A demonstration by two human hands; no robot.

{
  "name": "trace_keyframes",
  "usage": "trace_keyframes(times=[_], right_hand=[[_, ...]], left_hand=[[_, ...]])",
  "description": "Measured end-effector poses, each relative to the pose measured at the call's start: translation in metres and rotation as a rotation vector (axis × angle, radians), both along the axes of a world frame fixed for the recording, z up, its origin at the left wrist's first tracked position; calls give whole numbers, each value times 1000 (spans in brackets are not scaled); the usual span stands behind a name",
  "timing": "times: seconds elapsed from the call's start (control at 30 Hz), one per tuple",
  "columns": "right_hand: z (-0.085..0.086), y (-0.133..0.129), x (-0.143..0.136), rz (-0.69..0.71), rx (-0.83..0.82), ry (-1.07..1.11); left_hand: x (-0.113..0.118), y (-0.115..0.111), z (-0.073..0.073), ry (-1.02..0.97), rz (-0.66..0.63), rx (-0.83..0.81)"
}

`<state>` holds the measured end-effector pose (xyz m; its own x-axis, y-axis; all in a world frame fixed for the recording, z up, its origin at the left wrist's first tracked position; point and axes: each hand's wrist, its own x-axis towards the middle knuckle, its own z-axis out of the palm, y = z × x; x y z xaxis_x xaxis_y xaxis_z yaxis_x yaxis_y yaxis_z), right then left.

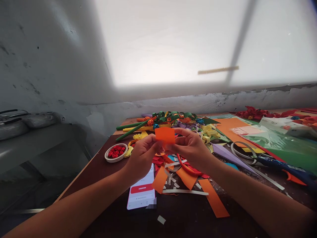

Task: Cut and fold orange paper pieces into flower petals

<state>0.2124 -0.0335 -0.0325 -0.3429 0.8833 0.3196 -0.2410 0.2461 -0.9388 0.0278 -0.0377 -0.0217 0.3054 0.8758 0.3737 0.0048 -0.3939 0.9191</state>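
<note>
Between my two hands a small piece of orange paper (164,135) is held up over the table. My left hand (145,153) pinches its lower left side between thumb and fingers. On the other side, my right hand (189,145) grips the lower right part, fingers bent. Below lie orange paper strips (215,197) and white paper scraps. A lit smartphone (141,190) rests under my left hand. To the left of that hand is a white tape roll (107,156) with red paper flowers (117,151) inside its ring.
Green paper chains (170,116) and rolled green sticks (133,130) pile up at the back. On the right are a purple paper cone (230,157), a clear plastic bag (279,138), a white box (284,125) and coloured sheets. A wall rises behind the table.
</note>
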Motion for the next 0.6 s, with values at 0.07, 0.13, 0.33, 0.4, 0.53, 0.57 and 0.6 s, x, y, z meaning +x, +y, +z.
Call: trace_keyframes(times=[0.07,0.13,0.33,0.4,0.53,0.57,0.6], right_hand=[[0,-2,4,-84,138,-79],[1,-4,9,-202,388,-209],[4,-2,18,-181,859,-469],[3,-1,16,-231,844,-447],[2,-3,10,-263,711,-380],[2,-3,9,-262,650,-353],[2,-3,7,-260,578,-316]], left_hand=[[-1,1,1,-12,27,-24],[-4,2,2,-23,15,-61],[-8,2,6,17,-133,-109],[-8,2,6,31,-148,-114],[-7,2,7,65,-160,-98],[-7,2,7,77,-160,-90],[-7,1,7,92,-156,-79]])
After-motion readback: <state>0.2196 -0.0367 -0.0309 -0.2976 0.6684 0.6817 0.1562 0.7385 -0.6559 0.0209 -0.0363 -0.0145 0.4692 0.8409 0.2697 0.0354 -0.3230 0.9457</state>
